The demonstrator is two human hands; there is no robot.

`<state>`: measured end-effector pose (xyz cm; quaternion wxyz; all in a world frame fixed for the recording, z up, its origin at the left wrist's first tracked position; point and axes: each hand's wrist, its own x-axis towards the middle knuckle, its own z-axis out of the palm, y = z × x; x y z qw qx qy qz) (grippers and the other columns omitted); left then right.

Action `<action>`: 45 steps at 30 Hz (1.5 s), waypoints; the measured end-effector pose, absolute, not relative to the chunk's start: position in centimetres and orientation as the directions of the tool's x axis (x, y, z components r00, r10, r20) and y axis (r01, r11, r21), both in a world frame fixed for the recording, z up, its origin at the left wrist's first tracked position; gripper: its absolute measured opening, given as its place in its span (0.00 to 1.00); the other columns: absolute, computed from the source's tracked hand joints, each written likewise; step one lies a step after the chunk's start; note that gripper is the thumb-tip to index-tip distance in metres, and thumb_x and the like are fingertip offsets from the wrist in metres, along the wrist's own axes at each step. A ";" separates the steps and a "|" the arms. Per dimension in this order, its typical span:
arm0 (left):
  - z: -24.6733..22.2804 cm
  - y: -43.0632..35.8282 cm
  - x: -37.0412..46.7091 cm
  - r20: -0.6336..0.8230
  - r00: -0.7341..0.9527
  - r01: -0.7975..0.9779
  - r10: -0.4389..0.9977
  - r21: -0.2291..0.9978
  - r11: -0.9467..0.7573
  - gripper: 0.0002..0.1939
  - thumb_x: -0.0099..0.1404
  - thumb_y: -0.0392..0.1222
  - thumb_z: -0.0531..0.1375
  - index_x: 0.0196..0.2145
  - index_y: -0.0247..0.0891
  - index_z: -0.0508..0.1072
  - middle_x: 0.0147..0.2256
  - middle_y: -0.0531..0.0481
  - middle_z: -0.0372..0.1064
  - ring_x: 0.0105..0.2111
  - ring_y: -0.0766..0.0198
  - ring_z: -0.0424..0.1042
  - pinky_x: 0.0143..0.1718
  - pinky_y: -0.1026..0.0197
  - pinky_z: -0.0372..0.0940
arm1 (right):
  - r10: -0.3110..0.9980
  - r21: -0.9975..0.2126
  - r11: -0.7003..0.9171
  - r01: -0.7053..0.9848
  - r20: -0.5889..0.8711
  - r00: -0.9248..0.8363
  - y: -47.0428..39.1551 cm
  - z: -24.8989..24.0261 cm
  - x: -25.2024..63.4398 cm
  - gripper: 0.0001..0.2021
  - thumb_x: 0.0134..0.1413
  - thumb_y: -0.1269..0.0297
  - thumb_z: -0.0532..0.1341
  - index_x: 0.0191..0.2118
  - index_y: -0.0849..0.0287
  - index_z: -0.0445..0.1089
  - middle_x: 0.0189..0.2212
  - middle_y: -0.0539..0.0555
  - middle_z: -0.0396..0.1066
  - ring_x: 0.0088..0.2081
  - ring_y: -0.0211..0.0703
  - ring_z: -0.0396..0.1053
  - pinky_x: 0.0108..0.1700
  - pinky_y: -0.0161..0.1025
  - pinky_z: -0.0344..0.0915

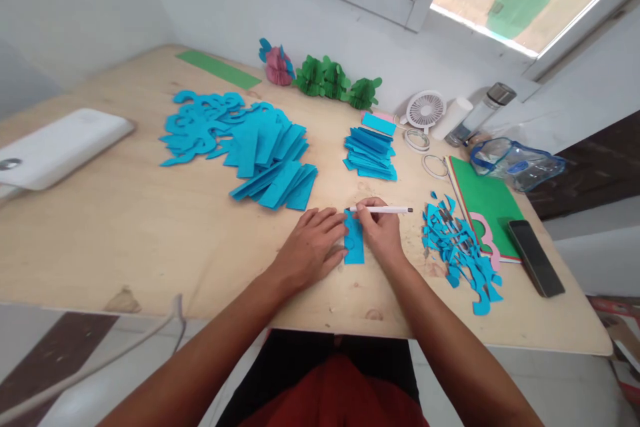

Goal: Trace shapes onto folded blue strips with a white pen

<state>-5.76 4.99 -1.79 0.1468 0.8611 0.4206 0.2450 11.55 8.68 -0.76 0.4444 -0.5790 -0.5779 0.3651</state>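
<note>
A small blue paper strip (355, 251) lies on the wooden table in front of me, with a faint curved line drawn on it. My left hand (314, 243) rests flat at the strip's left edge, fingers stretched out and fingertips against the paper. In my right hand (382, 232) a slim white pen (397, 210) is pinched, lying nearly level. Its dark tip meets the top of the strip, and its other end points right. Beyond my hands sits a stack of folded blue paper strips (371, 152). More blue strips (275, 167) are heaped at the left.
Curly blue cut-outs (200, 123) lie far left near a white device (65, 147). Blue scraps (457, 240), a green folder (485, 203) and a phone (536, 258) lie right. Green paper figures (333, 79), a small fan (425, 110) and a bottle (480, 115) line the wall.
</note>
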 end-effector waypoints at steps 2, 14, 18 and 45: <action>-1.8 5.0 -5.7 0.307 0.521 0.647 0.796 0.467 -0.603 0.14 0.65 0.41 0.57 0.48 0.39 0.71 0.57 0.41 0.68 0.60 0.45 0.61 0.60 0.38 0.55 | 0.992 -0.928 0.052 0.369 0.090 0.087 8.7 -1.1 11.6 0.09 0.52 0.58 0.60 0.32 0.58 0.71 0.24 0.48 0.72 0.24 0.38 0.67 0.29 0.35 0.63; -1.3 4.9 -5.7 0.295 0.519 0.658 0.802 0.462 -0.595 0.13 0.65 0.39 0.57 0.47 0.38 0.72 0.57 0.41 0.68 0.60 0.46 0.61 0.60 0.39 0.56 | 0.991 -0.896 0.069 0.439 0.110 0.069 8.7 -0.8 11.3 0.09 0.53 0.58 0.59 0.31 0.57 0.70 0.23 0.49 0.72 0.25 0.40 0.69 0.31 0.36 0.65; -1.4 4.9 -5.7 0.302 0.521 0.657 0.798 0.455 -0.601 0.13 0.65 0.39 0.57 0.47 0.37 0.72 0.56 0.40 0.68 0.60 0.45 0.61 0.60 0.38 0.56 | 0.991 -0.884 0.076 0.462 0.118 0.062 8.7 -0.7 11.2 0.09 0.53 0.57 0.59 0.31 0.57 0.70 0.23 0.49 0.72 0.25 0.40 0.69 0.30 0.35 0.64; -1.5 4.9 -5.7 0.320 0.516 0.656 0.795 0.449 -0.607 0.14 0.65 0.40 0.57 0.48 0.38 0.71 0.56 0.41 0.68 0.59 0.47 0.62 0.60 0.40 0.56 | 0.990 -0.857 0.087 0.507 0.132 0.055 7.8 0.0 11.6 0.08 0.53 0.59 0.58 0.30 0.57 0.70 0.24 0.49 0.72 0.23 0.38 0.65 0.28 0.35 0.60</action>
